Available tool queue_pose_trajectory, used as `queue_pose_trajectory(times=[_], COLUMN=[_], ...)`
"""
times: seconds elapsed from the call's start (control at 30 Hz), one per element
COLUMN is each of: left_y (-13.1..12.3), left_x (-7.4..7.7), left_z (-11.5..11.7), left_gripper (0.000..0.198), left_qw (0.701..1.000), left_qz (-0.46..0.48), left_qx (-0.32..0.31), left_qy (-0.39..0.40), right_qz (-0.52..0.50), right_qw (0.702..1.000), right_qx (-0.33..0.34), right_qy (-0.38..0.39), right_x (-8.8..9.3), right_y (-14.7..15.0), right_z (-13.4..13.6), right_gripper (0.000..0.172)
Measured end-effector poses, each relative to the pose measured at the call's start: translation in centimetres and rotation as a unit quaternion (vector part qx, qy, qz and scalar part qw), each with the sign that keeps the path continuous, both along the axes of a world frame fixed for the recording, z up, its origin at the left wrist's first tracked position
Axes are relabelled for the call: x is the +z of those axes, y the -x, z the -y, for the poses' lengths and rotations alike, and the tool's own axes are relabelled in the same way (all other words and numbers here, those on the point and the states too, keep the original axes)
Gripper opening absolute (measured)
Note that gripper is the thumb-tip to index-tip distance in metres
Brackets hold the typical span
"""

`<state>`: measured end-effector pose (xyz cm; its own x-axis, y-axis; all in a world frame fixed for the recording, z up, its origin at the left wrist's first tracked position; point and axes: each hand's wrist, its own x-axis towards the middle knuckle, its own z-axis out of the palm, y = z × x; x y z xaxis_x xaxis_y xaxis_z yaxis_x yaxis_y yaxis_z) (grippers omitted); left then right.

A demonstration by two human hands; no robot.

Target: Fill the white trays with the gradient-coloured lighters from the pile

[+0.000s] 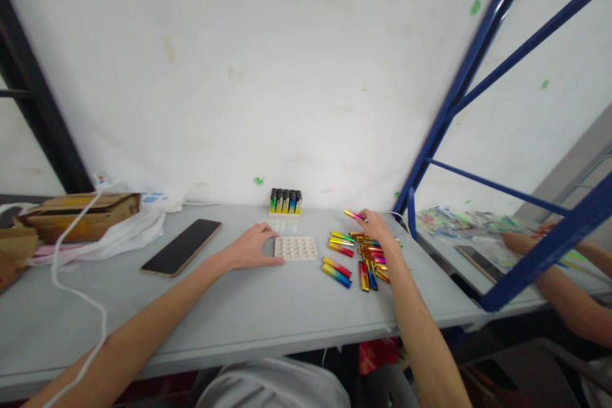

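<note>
Toward the right edge of the table [229, 312], lighter-like pieces [364, 273] are gleaming metallic; the tray [296, 248] is looking plastic, matt.

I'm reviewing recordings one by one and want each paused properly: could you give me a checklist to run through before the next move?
1. White tray flat on the table: ok.
2. Tray holes free: ok, no pieces seen standing in them.
3. Left hand gripping the tray: cannot tell; thumb and fingers are at its left end.
4. Right hand holding a shiny piece: ok, a pink-and-gold one, tilted.
5. Loose pieces in order: not ok, many lie jumbled at various angles.
6. Phone apart from the tray: ok, it lies left of the left hand.
</note>
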<state>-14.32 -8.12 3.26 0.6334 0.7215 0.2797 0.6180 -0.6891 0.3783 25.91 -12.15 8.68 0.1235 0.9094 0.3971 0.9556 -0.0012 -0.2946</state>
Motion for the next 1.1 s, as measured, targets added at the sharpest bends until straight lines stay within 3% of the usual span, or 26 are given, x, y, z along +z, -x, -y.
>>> queue_pose_trajectory(times=[0.1,0.2,0.3,0.5,0.63,0.73,0.8,1.0,1.1], left_y=[-0.2,-0.8,-1.6,-3.4,-4.3,-4.7,-4.9,-4.6,-4.1], left_x=[0.0,-0.2,-0.4,-0.5,-0.7,-0.8,-0.8,-1.0,-1.2], left_z=[0.1,0.6,1.2,2.6,3.1,3.2,3.2,2.7,2.3], left_gripper=[0.072,0.07,0.07,0.068,0.065,0.067,0.069,0.065,0.067], left_qw=[1.0,1.0,1.0,0.999,0.998,0.998,0.998,0.999,0.999], left_qz=[0.017,0.023,0.019,-0.004,-0.016,-0.019,-0.022,0.015,0.044], left_qx=[-0.003,-0.007,-0.019,-0.015,-0.01,-0.002,0.004,0.001,-0.002], left_qy=[0.001,-0.002,-0.007,-0.04,-0.056,-0.059,-0.056,-0.035,-0.02], right_qz=[-0.158,-0.355,-0.488,-0.641,-0.666,-0.666,-0.65,-0.495,-0.404], right_qw=[0.985,0.921,0.851,0.733,0.705,0.704,0.724,0.854,0.904], right_qx=[0.065,0.15,0.184,0.227,0.244,0.246,0.23,0.16,0.126], right_qy=[-0.008,-0.047,-0.06,-0.016,-0.008,-0.013,-0.004,-0.031,-0.066], right_x=[-0.4,-0.5,-0.5,-0.2,-0.4,-0.5,-0.6,-1.4,-1.9], right_y=[1.3,3.8,6.8,11.0,12.5,13.1,13.3,13.4,13.5], right_z=[0.4,1.3,2.4,3.6,3.9,3.9,3.7,3.3,3.2], right_gripper=[0.024,0.038,0.047,0.051,0.054,0.057,0.057,0.055,0.054])
